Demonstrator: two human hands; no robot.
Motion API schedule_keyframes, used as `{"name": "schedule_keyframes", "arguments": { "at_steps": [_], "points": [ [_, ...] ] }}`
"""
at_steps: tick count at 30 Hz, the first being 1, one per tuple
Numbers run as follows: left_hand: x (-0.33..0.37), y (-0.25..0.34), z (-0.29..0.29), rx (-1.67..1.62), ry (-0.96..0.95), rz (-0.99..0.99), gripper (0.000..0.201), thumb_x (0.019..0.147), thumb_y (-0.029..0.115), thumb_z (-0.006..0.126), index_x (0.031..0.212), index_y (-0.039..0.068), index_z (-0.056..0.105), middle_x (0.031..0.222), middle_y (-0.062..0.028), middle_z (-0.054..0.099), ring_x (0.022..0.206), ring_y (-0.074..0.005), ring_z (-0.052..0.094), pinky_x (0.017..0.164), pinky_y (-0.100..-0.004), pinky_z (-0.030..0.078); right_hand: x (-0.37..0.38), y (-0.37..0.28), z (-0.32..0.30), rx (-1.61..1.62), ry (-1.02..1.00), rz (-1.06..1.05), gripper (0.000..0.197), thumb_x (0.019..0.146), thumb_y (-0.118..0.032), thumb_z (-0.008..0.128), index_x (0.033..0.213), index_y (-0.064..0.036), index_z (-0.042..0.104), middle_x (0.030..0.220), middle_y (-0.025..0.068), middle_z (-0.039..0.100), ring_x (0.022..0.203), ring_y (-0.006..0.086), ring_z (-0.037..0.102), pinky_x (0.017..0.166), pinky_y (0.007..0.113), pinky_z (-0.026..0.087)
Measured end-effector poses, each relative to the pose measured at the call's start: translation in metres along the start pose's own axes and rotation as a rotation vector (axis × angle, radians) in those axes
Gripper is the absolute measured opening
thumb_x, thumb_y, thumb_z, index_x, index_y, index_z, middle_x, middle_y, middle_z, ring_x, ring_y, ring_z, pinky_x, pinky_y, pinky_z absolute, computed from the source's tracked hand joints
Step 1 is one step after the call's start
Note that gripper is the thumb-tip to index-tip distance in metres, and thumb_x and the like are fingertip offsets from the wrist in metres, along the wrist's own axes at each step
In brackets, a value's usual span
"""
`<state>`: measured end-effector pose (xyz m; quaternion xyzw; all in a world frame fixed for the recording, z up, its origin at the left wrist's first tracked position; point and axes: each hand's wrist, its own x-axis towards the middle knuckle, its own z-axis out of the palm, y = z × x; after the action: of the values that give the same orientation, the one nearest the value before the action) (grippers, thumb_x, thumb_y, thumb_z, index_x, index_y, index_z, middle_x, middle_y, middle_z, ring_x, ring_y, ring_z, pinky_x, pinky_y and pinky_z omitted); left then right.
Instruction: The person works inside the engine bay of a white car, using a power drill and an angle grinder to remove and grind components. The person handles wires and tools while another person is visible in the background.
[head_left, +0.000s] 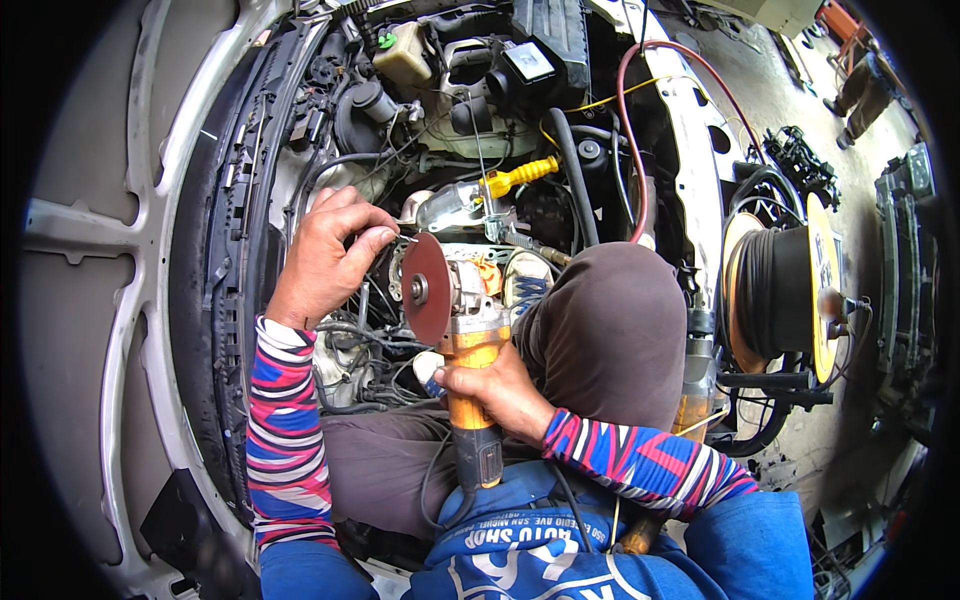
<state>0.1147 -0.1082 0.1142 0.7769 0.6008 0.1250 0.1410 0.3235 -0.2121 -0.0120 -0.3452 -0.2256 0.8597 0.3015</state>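
Observation:
My right hand (503, 391) is wrapped round the yellow body of an angle grinder (473, 350), which stands upright in front of my lap. The grinder's reddish-brown disc (432, 268) faces left; whether it spins I cannot tell. My left hand (335, 245) pinches a thin metal pin (408, 238) between thumb and finger. The pin's tip is at the upper edge of the disc; I cannot tell if they touch. Just beyond, a caged work light with a yellow handle (522, 175) hangs on a wire hook over the engine.
I sit inside a car's engine bay, my bent knee (620, 310) right of the grinder. The raised hood (145, 230) is at left. Hoses and wires (365, 350) surround me. A red hose (628, 120) crosses the fender near a cable reel (780, 290). Another person (862, 90) stands far right.

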Motion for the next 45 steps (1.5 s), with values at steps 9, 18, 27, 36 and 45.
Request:
{"name": "schedule_keyframes", "arguments": {
  "at_steps": [9,18,27,36,45],
  "points": [
    [-0.002,-0.003,0.004,-0.113,0.014,-0.040,0.010,0.091,0.013,0.070,0.094,0.004,0.075,0.085,-0.0083,0.061,0.090,-0.0258,0.056,0.084,-0.0372,0.045,0.000,0.000,0.000,-0.034,-0.007,-0.028,0.042,0.081,-0.010,0.081,0.116,-0.0038,0.059,0.097,0.0040,0.065,0.081,0.0140,0.065,0.073,0.032,0.056],
    [-0.003,-0.005,0.008,-0.215,0.022,-0.096,0.011,0.091,0.012,0.070,0.095,0.003,0.075,0.086,-0.0078,0.062,0.091,-0.0235,0.058,0.086,-0.0357,0.046,0.000,0.001,0.000,0.012,0.012,0.004,0.045,0.077,-0.010,0.084,0.114,-0.0045,0.059,0.099,0.0034,0.064,0.087,0.0141,0.062,0.078,0.032,0.053],
    [-0.006,-0.006,-0.001,-0.095,0.035,-0.024,0.011,0.089,0.014,0.071,0.093,0.004,0.076,0.081,-0.0080,0.059,0.087,-0.0248,0.054,0.081,-0.0370,0.044,-0.001,-0.001,-0.001,-0.042,-0.027,0.030,0.047,0.082,-0.012,0.080,0.121,-0.0039,0.054,0.099,0.0056,0.063,0.080,0.0164,0.067,0.070,0.033,0.060],
    [-0.005,-0.001,-0.004,-0.026,0.008,-0.002,0.010,0.088,0.012,0.070,0.090,0.002,0.072,0.083,-0.0086,0.058,0.088,-0.0258,0.055,0.083,-0.0377,0.043,-0.002,-0.004,0.000,-0.033,-0.044,0.048,0.045,0.084,-0.012,0.078,0.121,-0.0044,0.054,0.098,0.0045,0.063,0.078,0.0158,0.066,0.069,0.033,0.060],
    [-0.006,-0.005,0.000,-0.030,-0.013,0.012,0.010,0.087,0.013,0.072,0.091,0.004,0.074,0.084,-0.0087,0.059,0.089,-0.0264,0.055,0.083,-0.0382,0.044,-0.002,0.001,0.000,0.026,0.015,0.042,0.041,0.079,-0.013,0.081,0.114,-0.0051,0.061,0.097,0.0023,0.065,0.084,0.0132,0.062,0.075,0.031,0.053]
  ]
}}
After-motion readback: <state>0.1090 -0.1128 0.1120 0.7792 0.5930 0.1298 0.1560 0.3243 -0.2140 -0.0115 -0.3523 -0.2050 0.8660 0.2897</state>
